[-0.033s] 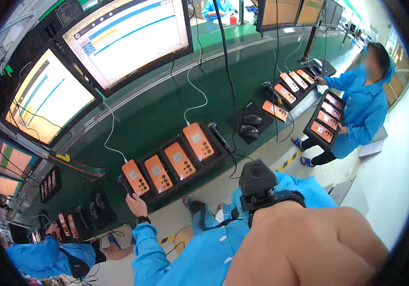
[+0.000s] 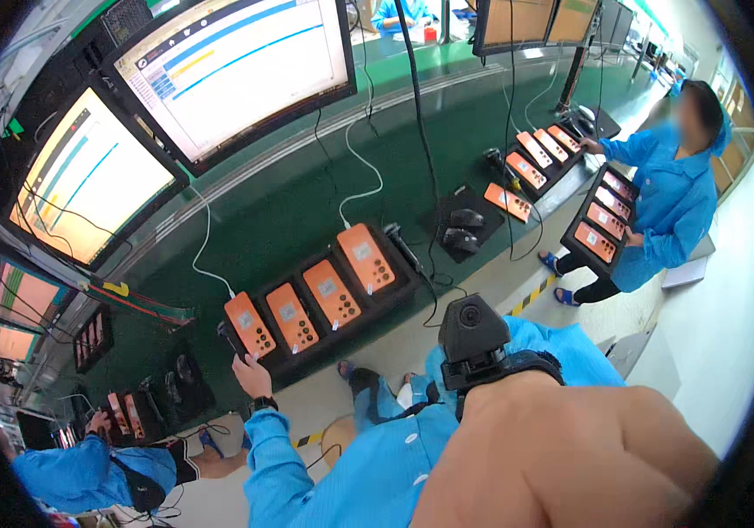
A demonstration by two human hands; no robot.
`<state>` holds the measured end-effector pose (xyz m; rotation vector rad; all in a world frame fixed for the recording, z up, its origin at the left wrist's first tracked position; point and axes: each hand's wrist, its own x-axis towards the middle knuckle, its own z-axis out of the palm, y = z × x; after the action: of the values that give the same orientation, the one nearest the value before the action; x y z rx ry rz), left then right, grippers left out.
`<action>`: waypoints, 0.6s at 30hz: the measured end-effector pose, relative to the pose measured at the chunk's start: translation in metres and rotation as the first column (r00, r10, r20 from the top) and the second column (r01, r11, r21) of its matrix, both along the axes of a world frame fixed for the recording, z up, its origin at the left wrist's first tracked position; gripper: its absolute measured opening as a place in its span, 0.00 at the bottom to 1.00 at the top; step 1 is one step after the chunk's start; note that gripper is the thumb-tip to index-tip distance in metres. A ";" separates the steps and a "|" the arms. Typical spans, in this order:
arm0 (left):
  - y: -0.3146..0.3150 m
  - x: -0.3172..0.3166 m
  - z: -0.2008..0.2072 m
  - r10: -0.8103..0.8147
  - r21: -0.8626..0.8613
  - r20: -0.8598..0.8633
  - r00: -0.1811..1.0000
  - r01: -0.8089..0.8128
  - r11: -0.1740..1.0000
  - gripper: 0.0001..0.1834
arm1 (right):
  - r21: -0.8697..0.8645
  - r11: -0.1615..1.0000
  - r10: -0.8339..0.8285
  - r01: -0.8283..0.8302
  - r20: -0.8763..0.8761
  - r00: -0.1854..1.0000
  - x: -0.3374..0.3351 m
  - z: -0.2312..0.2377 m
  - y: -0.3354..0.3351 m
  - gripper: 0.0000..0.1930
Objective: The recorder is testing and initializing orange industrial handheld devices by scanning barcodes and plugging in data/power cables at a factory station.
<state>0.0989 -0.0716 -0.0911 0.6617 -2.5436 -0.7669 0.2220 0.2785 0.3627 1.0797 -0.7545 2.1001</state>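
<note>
My left hand (image 2: 252, 378) is at the near left corner of a black foam tray (image 2: 285, 371), its fingers closed on the edge beside the leftmost phone. Several orange phones lie back up in the tray, with dark camera rings and small labels. White cables run to the leftmost phone (image 2: 248, 324) and the rightmost phone (image 2: 365, 257). My right hand (image 2: 570, 458) is raised very close in the foreground, large at the lower right. Its fingers are hidden, and it is far from the tray. A black device (image 2: 474, 330) is strapped to that wrist.
Two lit monitors (image 2: 236, 79) stand behind the tray on the green bench (image 2: 285, 211). A handheld scanner (image 2: 403, 246) and black mice (image 2: 463, 231) lie to the right. One co-worker (image 2: 672, 194) holds another phone tray; a second co-worker (image 2: 87, 475) works at the lower left.
</note>
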 end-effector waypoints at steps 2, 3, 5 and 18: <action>0.003 -0.003 0.005 0.003 -0.003 -0.003 1.000 -0.003 1.000 0.24 | 0.018 1.000 0.005 -0.005 -0.006 1.000 -0.001 0.000 0.001 0.03; 0.002 -0.004 0.004 0.010 -0.003 -0.007 1.000 -0.010 1.000 0.24 | 0.026 1.000 0.008 -0.008 -0.005 1.000 -0.001 -0.001 0.000 0.03; 0.000 -0.006 0.005 0.007 -0.003 0.020 1.000 -0.007 1.000 0.25 | 0.035 0.999 0.018 -0.018 -0.008 1.000 -0.001 0.000 -0.001 0.04; 0.005 -0.010 0.012 0.027 0.045 0.029 0.999 -0.029 0.999 0.25 | 0.077 0.996 0.041 -0.036 -0.065 0.997 -0.024 -0.003 0.002 0.04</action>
<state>0.0888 -0.0669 -0.0790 0.7265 -2.5433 -0.8141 0.1976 0.2806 0.3600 1.2081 -0.7928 2.0714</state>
